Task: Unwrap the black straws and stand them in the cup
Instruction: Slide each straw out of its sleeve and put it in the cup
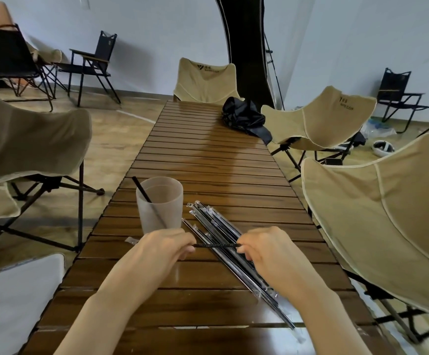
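Hands first, since they're closest: the left hand (pixel 164 248) and the right hand (pixel 267 249) each pinch one end of a single black straw (pixel 216 245), fingers curled in, holding it level just above the table. I can't tell if there's wrap on that one.

Right under it sits the pile of wrapped straws (pixel 208 217), thin black sticks in clear plastic sleeves, lying diagonally on the slats from near the cup down toward the right edge. A loose bit of clear wrapper (pixel 131 240) lies just left of the left hand.

The cup (pixel 160 203) is frosted, see-through plastic, upright, just beyond the left hand. One bare straw in the cup (pixel 141 189) leans left with its top poking over the rim.

It's all on a long slatted wooden table (pixel 208 155), dark brown and a bit glossy. At the far right end lies a crumpled black fabric thing (pixel 244 117).

As for writing, the tan chair at the far end (pixel 205 80) and the tan chair on the right (pixel 321 119) both have a dark logo with small lettering on the backrest. The second word looks like "CLEAN", the rest is too blurry to read. Black folding chairs (pixel 93 65) stand by the back wall.
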### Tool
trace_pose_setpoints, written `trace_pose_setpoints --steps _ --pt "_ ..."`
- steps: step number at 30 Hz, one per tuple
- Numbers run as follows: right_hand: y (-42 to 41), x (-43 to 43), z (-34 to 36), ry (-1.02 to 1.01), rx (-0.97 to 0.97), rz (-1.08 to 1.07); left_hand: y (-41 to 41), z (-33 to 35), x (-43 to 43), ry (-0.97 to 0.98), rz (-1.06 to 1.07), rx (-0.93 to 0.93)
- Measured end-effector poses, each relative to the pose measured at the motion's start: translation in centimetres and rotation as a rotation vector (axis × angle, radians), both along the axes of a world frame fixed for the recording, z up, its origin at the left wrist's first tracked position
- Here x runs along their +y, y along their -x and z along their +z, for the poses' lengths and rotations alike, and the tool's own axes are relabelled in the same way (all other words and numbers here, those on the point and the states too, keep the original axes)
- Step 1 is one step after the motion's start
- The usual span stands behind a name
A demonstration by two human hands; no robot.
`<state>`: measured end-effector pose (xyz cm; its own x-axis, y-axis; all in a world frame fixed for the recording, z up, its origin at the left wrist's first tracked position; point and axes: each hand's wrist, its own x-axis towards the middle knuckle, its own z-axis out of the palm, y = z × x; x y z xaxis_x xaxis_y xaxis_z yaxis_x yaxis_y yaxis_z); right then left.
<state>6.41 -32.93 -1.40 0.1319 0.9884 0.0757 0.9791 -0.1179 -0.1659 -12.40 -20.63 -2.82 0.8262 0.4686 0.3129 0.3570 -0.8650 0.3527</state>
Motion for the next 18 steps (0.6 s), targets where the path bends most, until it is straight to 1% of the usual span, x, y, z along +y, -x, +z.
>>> trace_pose_setpoints --steps 1,2,3,4,5,6,7,9,12,13,16,18 --pt "0.1 0.1 -0.1 -0.011 0.0 0.018 -0.3 -1.5 0.6 0.167 -0.025 -0.074" --pt "0.2 0.3 -0.4 -0.014 0.006 0.041 -0.7 -1.4 0.1 0.304 -0.113 0.101" --pt "0.2 0.4 -0.7 0.002 0.017 0.052 -1.1 -1.6 0.1 0.173 -0.142 0.084" --pt "0.3 0.4 -1.0 0.028 0.039 0.05 -1.3 -1.3 0.5 0.172 -0.112 0.114" --pt "0.3 0.4 -1.2 0.036 0.062 0.055 -1.5 -1.5 0.7 0.077 -0.141 0.043" --pt "0.3 0.4 -1.3 0.036 0.104 0.055 -1.5 -1.3 0.7 0.03 -0.12 0.039" --pt "0.1 0.4 -1.3 0.036 0.166 0.041 -1.3 -0.9 0.5 0.079 -0.095 0.013" --pt "-0.3 0.1 -0.9 -0.009 0.258 -0.024 -0.9 -0.7 0.8 0.072 -0.094 -0.069" --pt "-1.6 -0.8 -0.6 -0.071 0.228 -0.102 0.0 -0.3 1.5 0.08 -0.045 -0.063" --pt "-1.9 -1.0 -0.6 -0.075 0.218 -0.108 0.0 -0.3 1.7 0.075 -0.047 -0.023" --pt "-2.0 -1.1 -0.9 0.002 0.134 -0.1 -0.2 -0.8 1.8 0.118 -0.069 0.033" --pt "-1.8 -0.9 -1.1 0.038 0.051 -0.062 -0.4 -0.6 1.7 0.154 -0.087 0.119"
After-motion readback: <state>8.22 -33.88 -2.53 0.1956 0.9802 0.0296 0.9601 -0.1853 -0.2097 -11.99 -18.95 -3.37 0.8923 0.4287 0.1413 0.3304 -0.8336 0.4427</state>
